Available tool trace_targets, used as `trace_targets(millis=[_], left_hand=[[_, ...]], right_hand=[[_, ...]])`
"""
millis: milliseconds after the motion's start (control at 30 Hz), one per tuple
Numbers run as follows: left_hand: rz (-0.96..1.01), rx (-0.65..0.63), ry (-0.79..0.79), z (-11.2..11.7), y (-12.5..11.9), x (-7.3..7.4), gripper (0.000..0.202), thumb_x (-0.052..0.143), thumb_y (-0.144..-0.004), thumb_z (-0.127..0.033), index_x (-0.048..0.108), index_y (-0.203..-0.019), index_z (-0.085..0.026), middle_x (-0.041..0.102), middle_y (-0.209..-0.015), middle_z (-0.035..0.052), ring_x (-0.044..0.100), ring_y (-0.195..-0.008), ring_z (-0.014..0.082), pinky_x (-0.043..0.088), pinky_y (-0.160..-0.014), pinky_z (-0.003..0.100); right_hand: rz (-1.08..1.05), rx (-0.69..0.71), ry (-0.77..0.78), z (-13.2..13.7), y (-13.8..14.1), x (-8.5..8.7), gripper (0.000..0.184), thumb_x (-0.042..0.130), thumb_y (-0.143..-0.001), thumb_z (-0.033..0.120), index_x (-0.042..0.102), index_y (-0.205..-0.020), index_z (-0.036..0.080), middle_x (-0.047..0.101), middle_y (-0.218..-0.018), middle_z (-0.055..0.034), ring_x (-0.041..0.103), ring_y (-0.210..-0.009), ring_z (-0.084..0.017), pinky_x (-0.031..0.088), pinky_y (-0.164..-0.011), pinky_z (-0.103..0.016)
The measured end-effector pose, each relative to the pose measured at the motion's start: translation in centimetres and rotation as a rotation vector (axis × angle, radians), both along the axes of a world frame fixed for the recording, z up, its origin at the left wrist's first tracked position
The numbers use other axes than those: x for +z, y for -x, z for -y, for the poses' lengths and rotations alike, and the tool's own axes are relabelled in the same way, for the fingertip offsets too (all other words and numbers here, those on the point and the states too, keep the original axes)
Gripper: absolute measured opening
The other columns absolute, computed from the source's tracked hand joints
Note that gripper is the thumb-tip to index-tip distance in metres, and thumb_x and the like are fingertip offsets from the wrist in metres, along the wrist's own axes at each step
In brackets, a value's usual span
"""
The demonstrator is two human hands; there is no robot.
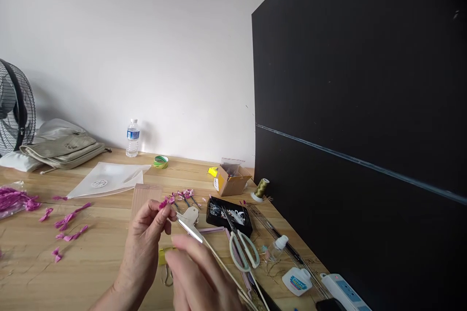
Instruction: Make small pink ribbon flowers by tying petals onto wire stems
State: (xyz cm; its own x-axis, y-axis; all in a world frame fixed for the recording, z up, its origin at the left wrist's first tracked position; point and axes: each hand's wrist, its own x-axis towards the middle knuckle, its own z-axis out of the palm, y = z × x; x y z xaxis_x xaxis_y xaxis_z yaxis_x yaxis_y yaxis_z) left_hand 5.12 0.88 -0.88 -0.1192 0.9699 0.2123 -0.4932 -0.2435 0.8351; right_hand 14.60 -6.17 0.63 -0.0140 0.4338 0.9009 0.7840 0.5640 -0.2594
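My left hand is closed in a pinch, with a small magenta petal-like piece between thumb and fingertips. Closer to the camera, my right hand is blurred. Its fingers are bent, and whatever they may hold is too smeared to make out. Just beyond both hands lies a silver bulldog clip. A yellow binder clip shows partly between the hands. Behind the left fingertips, several small pink flowers on dark stems lie around a wooden block.
Scissors rest across a black tray. At right are a spray bottle, a white glue bottle, a power strip, a thread spool and a box. Magenta bows lie left; a water bottle stands behind.
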Motion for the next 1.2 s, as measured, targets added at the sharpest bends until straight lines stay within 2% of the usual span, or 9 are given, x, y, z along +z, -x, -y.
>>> trace_targets(millis=[100, 267, 500, 600, 700, 933, 1000, 1067, 1200], left_hand=[[0.063, -0.032, 0.05, 0.3, -0.2, 0.3, 0.026, 0.078, -0.06, -0.037, 0.061, -0.06, -0.018, 0.06, -0.057, -0.0046, 0.048, -0.054, 0.009, 0.04, -0.052, 0.018], [0.101, -0.062, 0.085, 0.4, -0.5, 0.4, 0.027, 0.08, -0.057, -0.037, 0.06, -0.059, -0.018, 0.058, -0.055, -0.0052, 0.047, -0.052, 0.0089, 0.041, -0.053, 0.018], [0.143, -0.07, 0.16, 0.4, -0.7, -0.1, 0.03, 0.081, -0.055, -0.038, 0.058, -0.06, -0.018, 0.06, -0.06, -0.0044, 0.048, -0.06, 0.0102, 0.041, -0.059, 0.019], [0.153, -0.078, 0.169, 0.4, -0.7, -0.1, 0.031, 0.081, -0.054, -0.038, 0.058, -0.06, -0.018, 0.061, -0.062, -0.0037, 0.05, -0.063, 0.0115, 0.041, -0.062, 0.02], [0.156, -0.077, 0.175, 0.4, -0.8, -0.1, 0.031, 0.081, -0.053, -0.038, 0.058, -0.06, -0.018, 0.062, -0.063, -0.0027, 0.051, -0.065, 0.0126, 0.042, -0.064, 0.022], [0.204, -0.095, 0.168, 0.6, -0.9, -0.1, 0.029, 0.08, -0.057, -0.036, 0.059, -0.061, -0.017, 0.063, -0.063, -0.0028, 0.051, -0.065, 0.0117, 0.044, -0.064, 0.02], [0.219, -0.093, 0.186, 0.8, -1.0, 0.0, 0.029, 0.081, -0.056, -0.035, 0.059, -0.061, -0.017, 0.062, -0.063, -0.003, 0.051, -0.064, 0.0108, 0.044, -0.062, 0.019], [0.236, -0.108, 0.191, 0.9, -1.2, 0.1, 0.029, 0.082, -0.055, -0.034, 0.059, -0.061, -0.017, 0.062, -0.062, -0.0036, 0.05, -0.061, 0.01, 0.044, -0.059, 0.018], [0.229, -0.184, 0.142, 1.1, -1.5, 0.3, 0.027, 0.08, -0.059, -0.035, 0.059, -0.06, -0.018, 0.058, -0.055, -0.0057, 0.043, -0.048, 0.0078, 0.039, -0.046, 0.017]], right_hand=[[0.103, 0.025, 0.042, -2.5, 0.5, -0.3, 0.034, 0.03, -0.096, 0.019, 0.064, -0.092, 0.019, 0.07, -0.093, -0.0062, 0.068, -0.069, -0.013, 0.051, -0.059, -0.018], [0.141, -0.077, 0.01, -5.1, -0.2, -1.3, 0.041, 0.026, -0.098, 0.023, 0.064, -0.083, 0.015, 0.069, -0.079, -0.0078, 0.066, -0.058, -0.013, 0.049, -0.051, -0.019], [0.179, -0.148, 0.003, -5.4, -0.6, -2.2, 0.043, 0.027, -0.098, 0.024, 0.063, -0.077, 0.014, 0.068, -0.075, -0.0081, 0.067, -0.06, -0.014, 0.046, -0.048, -0.019], [0.204, -0.165, 0.001, -5.6, -0.6, -2.2, 0.043, 0.028, -0.098, 0.024, 0.065, -0.077, 0.015, 0.07, -0.081, -0.0093, 0.067, -0.059, -0.014, 0.045, -0.048, -0.02], [0.226, -0.12, -0.039, -5.7, -0.7, -2.1, 0.042, 0.028, -0.098, 0.02, 0.065, -0.08, 0.013, 0.071, -0.085, -0.0106, 0.067, -0.06, -0.013, 0.047, -0.053, -0.019], [0.154, 0.005, -0.042, -5.3, -0.3, -2.1, 0.036, 0.031, -0.096, 0.017, 0.061, -0.077, 0.015, 0.066, -0.066, -0.0055, 0.063, -0.061, -0.015, 0.049, -0.057, -0.023], [0.079, 0.062, 0.05, -4.9, -0.2, -2.2, 0.033, 0.033, -0.094, 0.017, 0.059, -0.073, 0.016, 0.065, -0.063, -0.0047, 0.061, -0.058, -0.015, 0.047, -0.055, -0.024], [-0.121, 0.142, 0.238, -4.6, -0.1, -2.0, 0.029, 0.038, -0.091, 0.02, 0.054, -0.067, 0.017, 0.062, -0.06, -0.0029, 0.057, -0.054, -0.014, 0.043, -0.05, -0.024], [-0.792, 0.435, 0.653, -4.2, 0.2, -1.3, 0.027, 0.051, -0.083, 0.034, 0.049, -0.062, 0.018, 0.053, -0.052, 0.0034, 0.046, -0.043, -0.007, 0.038, -0.043, -0.018]])
